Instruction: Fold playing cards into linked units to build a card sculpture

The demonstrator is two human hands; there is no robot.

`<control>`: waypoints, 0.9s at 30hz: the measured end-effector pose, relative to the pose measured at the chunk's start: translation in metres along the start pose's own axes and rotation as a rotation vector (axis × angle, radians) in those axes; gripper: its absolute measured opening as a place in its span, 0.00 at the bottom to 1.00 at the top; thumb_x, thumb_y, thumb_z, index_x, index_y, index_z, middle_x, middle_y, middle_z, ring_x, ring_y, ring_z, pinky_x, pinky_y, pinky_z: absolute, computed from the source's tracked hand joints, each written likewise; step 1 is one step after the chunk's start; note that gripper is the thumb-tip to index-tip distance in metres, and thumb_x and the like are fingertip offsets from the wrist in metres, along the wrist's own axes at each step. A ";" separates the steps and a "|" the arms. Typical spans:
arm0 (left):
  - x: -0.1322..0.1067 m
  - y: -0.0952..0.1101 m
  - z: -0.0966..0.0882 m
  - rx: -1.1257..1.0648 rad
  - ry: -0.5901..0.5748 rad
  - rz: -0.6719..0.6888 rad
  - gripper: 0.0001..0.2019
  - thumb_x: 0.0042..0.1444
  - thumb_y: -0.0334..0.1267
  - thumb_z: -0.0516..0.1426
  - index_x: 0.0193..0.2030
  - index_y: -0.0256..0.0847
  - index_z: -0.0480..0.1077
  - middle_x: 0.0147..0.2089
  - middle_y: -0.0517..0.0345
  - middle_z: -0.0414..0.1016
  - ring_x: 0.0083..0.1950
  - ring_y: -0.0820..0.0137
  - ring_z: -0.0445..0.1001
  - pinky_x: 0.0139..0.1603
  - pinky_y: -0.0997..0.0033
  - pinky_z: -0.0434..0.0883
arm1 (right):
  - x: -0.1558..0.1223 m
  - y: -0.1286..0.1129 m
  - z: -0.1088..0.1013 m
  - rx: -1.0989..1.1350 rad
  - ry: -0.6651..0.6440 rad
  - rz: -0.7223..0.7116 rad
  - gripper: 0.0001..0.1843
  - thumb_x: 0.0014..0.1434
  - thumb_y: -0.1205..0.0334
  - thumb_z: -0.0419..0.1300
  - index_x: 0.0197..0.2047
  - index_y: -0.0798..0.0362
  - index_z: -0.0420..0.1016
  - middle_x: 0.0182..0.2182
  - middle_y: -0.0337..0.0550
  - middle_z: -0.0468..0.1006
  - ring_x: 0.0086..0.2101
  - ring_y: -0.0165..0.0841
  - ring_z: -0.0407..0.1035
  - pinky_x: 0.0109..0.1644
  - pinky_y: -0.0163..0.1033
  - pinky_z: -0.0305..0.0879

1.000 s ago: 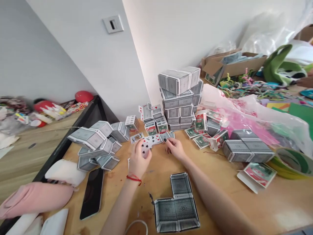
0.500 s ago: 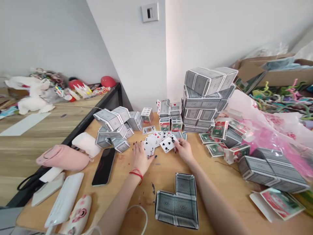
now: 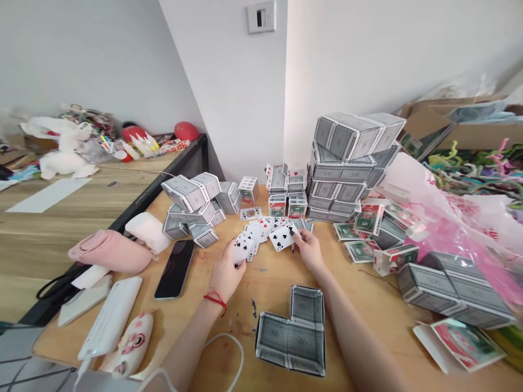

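Between its thumb and fingers my left hand (image 3: pixel 227 270) grips a spade playing card (image 3: pixel 242 248), tilted up from the table. My right hand (image 3: pixel 308 247) pinches a five of spades (image 3: pixel 281 238) by its right edge. Loose face-up cards (image 3: pixel 261 227) lie spread between and behind my hands, and a court card (image 3: pixel 250 213) rests flat farther back. An L-shaped open form made of grey-backed cards (image 3: pixel 293 337) sits between my forearms.
Folded card blocks (image 3: pixel 190 193) are stacked at left, with a taller stack (image 3: pixel 345 163) at back right. A phone (image 3: pixel 175 269), pink pouch (image 3: pixel 108 250) and white power bank (image 3: pixel 109 316) lie left. Card boxes (image 3: pixel 362 250) and pink plastic (image 3: pixel 453 231) crowd the right.
My left hand has lifted a card from the spread and drawn it slightly left and toward me. My right hand still holds the five of spades. The view has shifted slightly.
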State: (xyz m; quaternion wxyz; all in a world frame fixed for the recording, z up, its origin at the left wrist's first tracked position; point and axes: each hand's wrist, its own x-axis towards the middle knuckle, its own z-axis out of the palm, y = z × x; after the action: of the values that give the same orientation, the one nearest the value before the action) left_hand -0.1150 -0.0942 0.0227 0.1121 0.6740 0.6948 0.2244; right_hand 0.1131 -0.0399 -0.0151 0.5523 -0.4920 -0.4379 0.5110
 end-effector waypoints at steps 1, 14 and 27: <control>0.000 0.002 -0.002 -0.007 0.009 0.014 0.28 0.48 0.35 0.55 0.57 0.37 0.56 0.53 0.46 0.67 0.52 0.60 0.69 0.48 0.64 0.68 | 0.000 0.000 0.000 -0.008 0.001 0.002 0.15 0.49 0.49 0.57 0.30 0.53 0.66 0.13 0.33 0.66 0.15 0.26 0.59 0.19 0.32 0.55; 0.007 0.018 -0.019 -0.133 0.111 0.134 0.21 0.45 0.33 0.56 0.49 0.43 0.63 0.48 0.54 0.70 0.50 0.63 0.69 0.49 0.64 0.68 | 0.003 0.002 0.000 0.025 -0.026 0.024 0.14 0.49 0.50 0.57 0.30 0.52 0.62 0.14 0.32 0.68 0.15 0.27 0.61 0.19 0.32 0.58; 0.110 0.116 0.049 -0.520 0.238 0.397 0.17 0.44 0.29 0.56 0.43 0.38 0.64 0.45 0.51 0.69 0.49 0.65 0.68 0.49 0.62 0.67 | 0.003 0.000 -0.002 0.170 -0.005 0.066 0.18 0.46 0.56 0.58 0.40 0.49 0.57 0.19 0.33 0.71 0.19 0.32 0.70 0.21 0.37 0.67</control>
State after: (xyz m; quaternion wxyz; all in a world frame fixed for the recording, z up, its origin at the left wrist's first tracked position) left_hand 0.0028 0.0215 0.0495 0.1527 0.7140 0.4779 0.4883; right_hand 0.1155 -0.0370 -0.0156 0.5737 -0.4563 -0.3781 0.5654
